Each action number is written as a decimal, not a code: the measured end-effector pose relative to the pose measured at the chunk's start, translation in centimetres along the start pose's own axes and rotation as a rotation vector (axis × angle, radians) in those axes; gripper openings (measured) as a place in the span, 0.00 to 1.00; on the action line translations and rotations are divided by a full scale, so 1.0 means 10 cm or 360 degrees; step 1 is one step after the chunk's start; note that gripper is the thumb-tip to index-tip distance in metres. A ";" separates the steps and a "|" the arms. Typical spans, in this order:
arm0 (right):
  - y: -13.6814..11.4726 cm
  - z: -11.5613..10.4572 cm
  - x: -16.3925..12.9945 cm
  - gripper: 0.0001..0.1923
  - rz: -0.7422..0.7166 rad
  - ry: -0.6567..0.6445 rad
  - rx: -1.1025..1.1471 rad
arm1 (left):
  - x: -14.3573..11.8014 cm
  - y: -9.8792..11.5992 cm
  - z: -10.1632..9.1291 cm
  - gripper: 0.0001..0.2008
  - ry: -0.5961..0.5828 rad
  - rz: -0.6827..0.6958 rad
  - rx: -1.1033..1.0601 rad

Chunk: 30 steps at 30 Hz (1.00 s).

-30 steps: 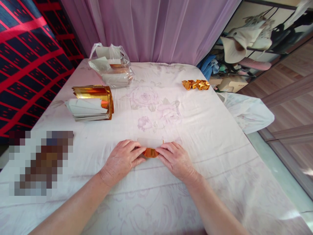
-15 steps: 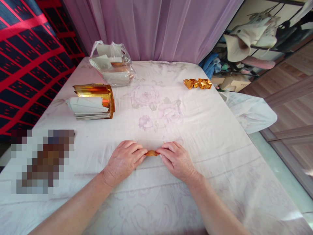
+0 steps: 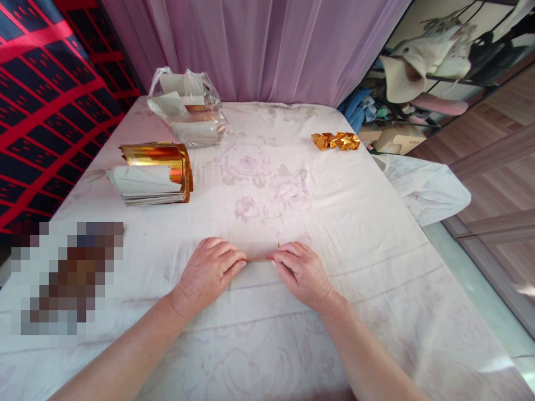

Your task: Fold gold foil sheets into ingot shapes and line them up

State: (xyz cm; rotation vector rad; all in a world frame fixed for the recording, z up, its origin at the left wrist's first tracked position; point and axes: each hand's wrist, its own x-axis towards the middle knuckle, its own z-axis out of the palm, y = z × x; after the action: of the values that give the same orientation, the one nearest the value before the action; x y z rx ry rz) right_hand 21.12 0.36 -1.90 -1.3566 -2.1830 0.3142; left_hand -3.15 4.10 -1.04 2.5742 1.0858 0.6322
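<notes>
A small sheet of gold foil paper (image 3: 259, 250) lies in front of me, its pale back facing up and a thin gold edge along its near side. My left hand (image 3: 215, 270) pinches the left end of that edge, fingers pressed together. At the right end, my right hand (image 3: 300, 270) pinches the same edge between thumb and fingers. Both hands rest on the cloth and cover the sheet's sides. Farther off at the right stand several folded gold paper ingots (image 3: 335, 141) in a row.
A stack of gold foil sheets (image 3: 156, 172), curled over to show white backs, sits on the left. Behind it is a clear plastic bag (image 3: 188, 108) with more paper. A blurred patch (image 3: 75, 273) covers something at left. Beyond the flowered tablecloth's (image 3: 334, 223) right edge hangs a white bag (image 3: 430, 186).
The near edge showed a wider gold curl between my hands; now it is a thin flat line. My left hand has shifted slightly left, and the view has moved a little.
</notes>
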 end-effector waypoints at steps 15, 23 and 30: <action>-0.07 0.05 0.04 0.06 0.0231 0.0095 0.0046 | 0.02 0.14 -0.01 0.11 0.0015 -0.0197 0.0241; -0.05 0.05 0.05 0.08 0.0210 0.0106 0.0084 | 0.02 0.17 -0.01 0.11 0.0026 -0.0204 0.0288; -0.09 0.01 0.05 0.08 0.0245 -0.0011 0.0058 | 0.01 0.19 0.01 0.11 -0.0034 -0.0208 0.0345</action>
State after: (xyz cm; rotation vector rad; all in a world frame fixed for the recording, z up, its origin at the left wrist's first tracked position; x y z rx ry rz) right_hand 20.21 0.39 -1.35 -1.5085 -2.0724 0.4153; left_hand -1.88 2.89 -0.37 2.6521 1.3706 0.4779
